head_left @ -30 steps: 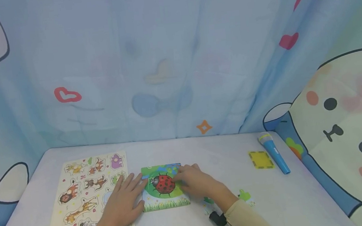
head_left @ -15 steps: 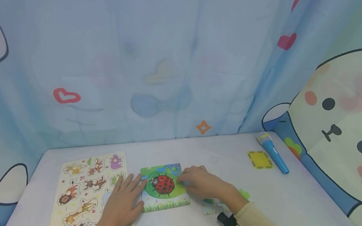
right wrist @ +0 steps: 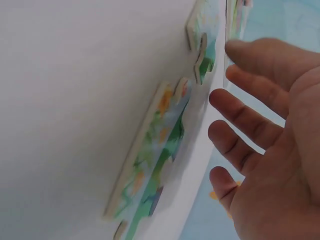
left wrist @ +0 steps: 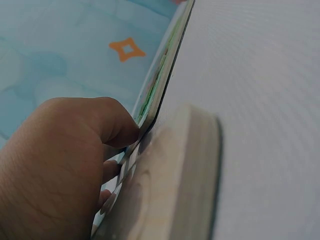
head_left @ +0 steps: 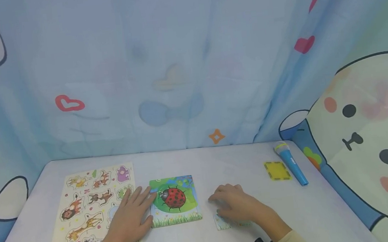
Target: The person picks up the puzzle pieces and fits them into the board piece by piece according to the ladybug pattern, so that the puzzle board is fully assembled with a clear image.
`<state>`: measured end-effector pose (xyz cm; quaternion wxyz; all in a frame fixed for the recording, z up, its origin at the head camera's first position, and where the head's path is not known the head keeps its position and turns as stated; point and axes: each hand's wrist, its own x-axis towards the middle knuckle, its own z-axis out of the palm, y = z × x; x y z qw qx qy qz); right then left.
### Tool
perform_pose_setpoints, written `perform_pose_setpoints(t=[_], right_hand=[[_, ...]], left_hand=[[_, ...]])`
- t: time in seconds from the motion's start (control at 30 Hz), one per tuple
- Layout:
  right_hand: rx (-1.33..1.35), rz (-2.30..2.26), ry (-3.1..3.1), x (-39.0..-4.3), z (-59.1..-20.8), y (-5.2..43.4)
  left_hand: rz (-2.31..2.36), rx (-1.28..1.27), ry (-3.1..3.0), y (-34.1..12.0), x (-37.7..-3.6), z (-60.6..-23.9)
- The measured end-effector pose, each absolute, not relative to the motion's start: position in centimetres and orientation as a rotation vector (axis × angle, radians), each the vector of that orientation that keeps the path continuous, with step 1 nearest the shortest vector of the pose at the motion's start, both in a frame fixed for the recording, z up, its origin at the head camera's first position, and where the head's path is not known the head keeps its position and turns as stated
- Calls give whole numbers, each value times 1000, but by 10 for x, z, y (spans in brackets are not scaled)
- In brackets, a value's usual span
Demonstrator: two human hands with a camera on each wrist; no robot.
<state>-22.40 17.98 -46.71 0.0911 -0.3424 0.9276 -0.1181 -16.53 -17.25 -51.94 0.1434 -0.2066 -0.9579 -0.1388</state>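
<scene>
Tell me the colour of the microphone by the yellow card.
Blue microphone with a yellow-ringed head; clearest in the head view.

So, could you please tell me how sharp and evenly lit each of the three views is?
Head view: soft, even light, barely any shadows, edges bowed by the wide lens, ladybird puzzle readable. Left wrist view: dim, left hand and wooden board close up and blurred. Right wrist view: bright, tilted; right hand fairly sharp, loose pieces soft.

The right hand (head_left: 233,205) is covering most of the loose puzzle pieces (head_left: 222,223) on the tabletop (head_left: 248,162). The left hand (head_left: 129,218) is hiding part of the animal board (head_left: 83,211), whose lower corner the frame edge is cutting off.
</scene>
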Motion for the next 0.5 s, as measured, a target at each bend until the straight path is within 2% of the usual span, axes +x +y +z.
perform_pose_setpoints(t=[0.2,0.5], right_hand=[[-964,-264,2722,-211,-466,187],[-1048,-323,2690,-205,-469,192]], left_hand=[[-403,-590,-2764,-173,-165,-520],[-398,-601,-2753,-173,-165,-519]])
